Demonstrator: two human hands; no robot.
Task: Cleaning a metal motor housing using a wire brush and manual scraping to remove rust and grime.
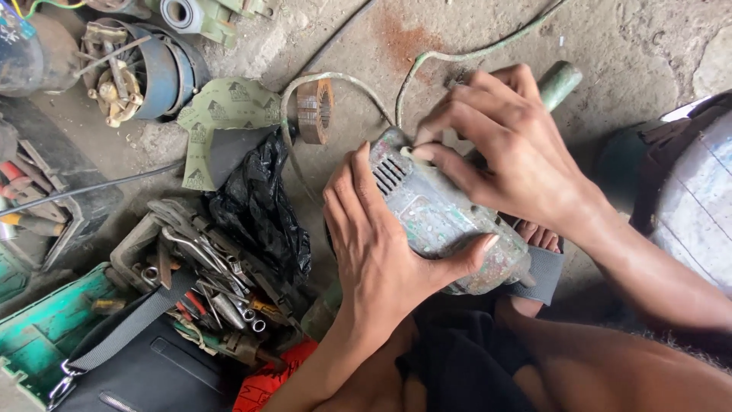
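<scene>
- Left hand (381, 244): wrapped around the motor housing (438, 217), palm flat on its near side, thumb hooked over the lower edge, fingers laid up along the vent slots. Firm clasp, fully closed on the casing.
- Right hand (511, 156): arched over the top of the motor housing, fingertips pinched together on a small pale part at the upper end, just above the vent slots. What the pinch actually grips is too small to tell.
- Motor housing: grey metal, worn, flecked with green paint, lying tilted across the person's lap, above a bare knee and a dark strap.
- Green handle (559, 82): sticks out beyond the right hand, up and right of the housing.
- 2 pale green cables (427, 65): curl away from the top of the housing across the concrete floor (488, 30).
- Copper-wound stator ring (315, 111): on the floor just up-left of the housing.
- Black plastic bag (255, 206): left of the housing, near the left hand.
- Tray of pliers and sockets (206, 271): further left, past the bag.
- Blue motor shell (149, 72): well apart, far upper left of the housing.
- Sheets of green-backed sandpaper (225, 114): between the shell and the stator ring.
</scene>
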